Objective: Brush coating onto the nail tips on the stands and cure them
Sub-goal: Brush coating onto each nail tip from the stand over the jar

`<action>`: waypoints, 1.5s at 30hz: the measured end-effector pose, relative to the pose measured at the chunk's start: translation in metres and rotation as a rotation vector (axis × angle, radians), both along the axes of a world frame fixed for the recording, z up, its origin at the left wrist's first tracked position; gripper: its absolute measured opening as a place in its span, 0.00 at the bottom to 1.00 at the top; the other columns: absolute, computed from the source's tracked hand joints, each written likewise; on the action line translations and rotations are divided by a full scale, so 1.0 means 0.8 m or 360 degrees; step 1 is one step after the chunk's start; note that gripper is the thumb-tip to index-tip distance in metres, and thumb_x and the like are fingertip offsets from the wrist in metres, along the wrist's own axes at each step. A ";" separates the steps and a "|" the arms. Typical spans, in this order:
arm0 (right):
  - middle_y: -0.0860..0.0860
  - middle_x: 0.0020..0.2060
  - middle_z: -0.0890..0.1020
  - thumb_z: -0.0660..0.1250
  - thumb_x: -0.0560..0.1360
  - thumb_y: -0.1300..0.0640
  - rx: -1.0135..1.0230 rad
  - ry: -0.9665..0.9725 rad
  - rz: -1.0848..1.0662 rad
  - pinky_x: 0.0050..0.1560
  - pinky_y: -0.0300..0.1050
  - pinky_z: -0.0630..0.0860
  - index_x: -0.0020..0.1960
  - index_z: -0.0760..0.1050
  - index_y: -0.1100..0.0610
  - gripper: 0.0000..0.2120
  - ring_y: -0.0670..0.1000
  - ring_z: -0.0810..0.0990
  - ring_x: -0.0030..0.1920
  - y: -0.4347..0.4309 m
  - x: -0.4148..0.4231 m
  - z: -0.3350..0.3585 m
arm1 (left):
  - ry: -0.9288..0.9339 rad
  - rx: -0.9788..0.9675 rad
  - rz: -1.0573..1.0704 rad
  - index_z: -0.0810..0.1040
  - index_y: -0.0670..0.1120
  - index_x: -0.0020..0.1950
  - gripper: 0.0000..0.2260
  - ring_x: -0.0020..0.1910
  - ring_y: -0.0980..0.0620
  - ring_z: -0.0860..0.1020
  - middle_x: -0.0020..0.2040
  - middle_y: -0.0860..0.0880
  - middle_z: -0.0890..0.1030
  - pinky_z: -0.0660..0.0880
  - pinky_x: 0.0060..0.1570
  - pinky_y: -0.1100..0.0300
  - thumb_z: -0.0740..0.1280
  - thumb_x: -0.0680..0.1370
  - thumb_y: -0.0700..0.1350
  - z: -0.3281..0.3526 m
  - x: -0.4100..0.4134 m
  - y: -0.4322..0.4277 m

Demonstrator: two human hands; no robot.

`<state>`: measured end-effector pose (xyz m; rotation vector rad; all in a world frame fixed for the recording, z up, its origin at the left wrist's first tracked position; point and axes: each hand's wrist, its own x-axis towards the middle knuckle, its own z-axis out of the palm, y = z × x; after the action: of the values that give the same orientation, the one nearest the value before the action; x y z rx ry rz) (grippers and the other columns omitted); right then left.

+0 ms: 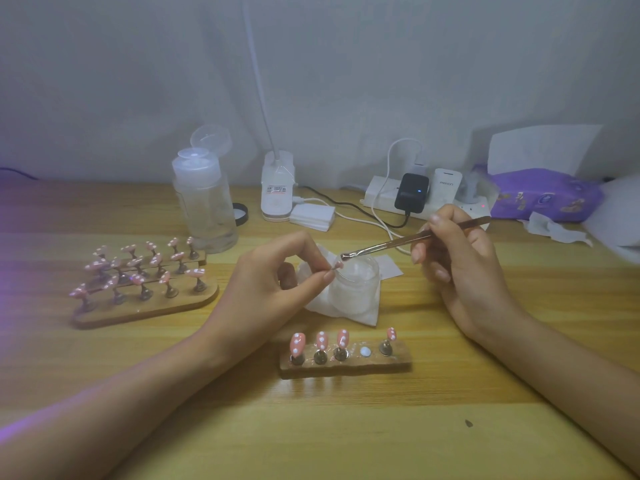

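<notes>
My left hand pinches a small pink nail tip on its peg between thumb and forefinger, over a glass jar. My right hand grips a thin metal brush, whose bristle end touches the held tip. In front of me a small wooden stand carries several pink dotted nail tips and one bare magnet spot. At the left, larger wooden stands hold several more pink tips.
The jar sits on a white tissue. Behind are a clear pump bottle, a white lamp base, a pad stack, a power strip with chargers and cables, and a purple tissue pack. Purple light glows at the left edge.
</notes>
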<state>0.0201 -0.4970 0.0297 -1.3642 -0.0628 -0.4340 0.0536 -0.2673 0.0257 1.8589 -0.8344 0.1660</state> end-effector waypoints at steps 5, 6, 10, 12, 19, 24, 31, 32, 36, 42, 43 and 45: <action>0.53 0.26 0.78 0.61 0.82 0.58 -0.0065 0.0048 -0.0034 0.22 0.33 0.58 0.37 0.67 0.53 0.14 0.45 0.61 0.21 0.002 0.000 -0.001 | 0.0018 0.0000 0.0008 0.78 0.43 0.41 0.06 0.25 0.58 0.65 0.35 0.61 0.77 0.61 0.30 0.71 0.72 0.76 0.39 -0.001 -0.001 0.001; 0.53 0.26 0.78 0.61 0.81 0.59 -0.0040 0.0059 -0.0052 0.22 0.33 0.57 0.36 0.68 0.52 0.15 0.44 0.61 0.21 0.001 0.000 -0.001 | 0.0020 -0.0003 0.0006 0.78 0.44 0.41 0.06 0.25 0.58 0.65 0.35 0.61 0.77 0.61 0.30 0.71 0.72 0.76 0.40 0.000 0.000 0.000; 0.52 0.26 0.79 0.61 0.81 0.56 -0.0056 0.0004 0.0018 0.22 0.33 0.58 0.37 0.69 0.52 0.14 0.44 0.61 0.21 0.002 -0.002 0.001 | 0.0016 0.0005 0.0005 0.77 0.44 0.41 0.06 0.24 0.58 0.65 0.34 0.62 0.77 0.61 0.30 0.72 0.72 0.76 0.39 -0.001 0.000 0.000; 0.52 0.26 0.78 0.60 0.82 0.58 -0.0075 0.0046 -0.0009 0.22 0.32 0.58 0.37 0.66 0.53 0.14 0.44 0.61 0.21 0.003 -0.001 0.000 | 0.0003 0.0016 0.0008 0.77 0.44 0.40 0.07 0.24 0.59 0.65 0.32 0.64 0.76 0.61 0.29 0.73 0.72 0.76 0.38 -0.001 0.000 0.000; 0.51 0.26 0.79 0.59 0.82 0.58 -0.0072 0.0016 0.0023 0.22 0.32 0.59 0.37 0.67 0.52 0.14 0.44 0.62 0.22 0.002 -0.001 0.001 | 0.0016 0.0015 0.0005 0.77 0.44 0.41 0.06 0.23 0.59 0.65 0.32 0.63 0.76 0.61 0.29 0.73 0.72 0.77 0.39 -0.002 0.001 0.001; 0.52 0.26 0.78 0.60 0.82 0.58 -0.0012 0.0070 -0.0038 0.22 0.32 0.58 0.35 0.69 0.52 0.15 0.44 0.61 0.21 0.001 0.001 0.000 | 0.0033 0.0012 0.0001 0.78 0.45 0.41 0.06 0.24 0.58 0.66 0.34 0.61 0.77 0.61 0.29 0.73 0.72 0.77 0.40 -0.003 0.003 0.001; 0.53 0.26 0.79 0.60 0.82 0.59 -0.0074 0.0049 0.0001 0.22 0.32 0.59 0.37 0.65 0.53 0.15 0.44 0.61 0.21 0.002 0.001 -0.002 | 0.0051 0.0001 -0.0002 0.78 0.45 0.41 0.06 0.24 0.58 0.66 0.37 0.59 0.78 0.61 0.29 0.71 0.72 0.77 0.41 -0.003 0.003 0.001; 0.53 0.26 0.79 0.60 0.82 0.59 -0.0049 0.0048 -0.0018 0.22 0.33 0.59 0.37 0.66 0.53 0.15 0.44 0.60 0.21 0.001 0.000 -0.002 | 0.0052 0.0002 -0.0004 0.78 0.45 0.41 0.06 0.24 0.58 0.66 0.37 0.59 0.78 0.61 0.29 0.72 0.72 0.77 0.41 -0.003 0.003 0.001; 0.52 0.26 0.79 0.62 0.79 0.55 -0.0015 -0.0043 0.0026 0.22 0.32 0.59 0.36 0.69 0.51 0.12 0.44 0.61 0.21 0.000 -0.001 0.000 | 0.0046 0.0011 0.0008 0.78 0.45 0.41 0.06 0.24 0.58 0.65 0.35 0.60 0.77 0.61 0.29 0.72 0.72 0.77 0.40 -0.003 0.002 0.001; 0.54 0.27 0.79 0.61 0.81 0.57 -0.0098 -0.0006 0.0015 0.22 0.33 0.58 0.36 0.67 0.52 0.15 0.45 0.61 0.21 0.001 0.000 -0.002 | 0.0039 0.0008 0.0012 0.77 0.44 0.41 0.07 0.23 0.59 0.65 0.33 0.62 0.76 0.60 0.29 0.73 0.72 0.77 0.40 -0.003 0.003 0.000; 0.54 0.27 0.79 0.61 0.82 0.58 -0.0109 0.0003 -0.0001 0.22 0.34 0.57 0.36 0.67 0.52 0.15 0.45 0.61 0.21 0.001 0.000 -0.003 | 0.0038 0.0008 0.0012 0.77 0.44 0.41 0.07 0.23 0.59 0.65 0.33 0.62 0.76 0.60 0.29 0.73 0.72 0.77 0.40 -0.003 0.003 0.000; 0.55 0.26 0.79 0.60 0.82 0.59 -0.0146 0.0007 -0.0029 0.23 0.34 0.58 0.37 0.66 0.53 0.15 0.45 0.61 0.22 0.001 0.001 -0.004 | 0.0033 0.0013 0.0009 0.77 0.44 0.41 0.07 0.23 0.59 0.65 0.33 0.63 0.76 0.60 0.29 0.73 0.72 0.77 0.40 -0.003 0.003 0.000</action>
<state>0.0206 -0.4962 0.0269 -1.4569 -0.0672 -0.4476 0.0557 -0.2670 0.0232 1.8682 -0.8167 0.1471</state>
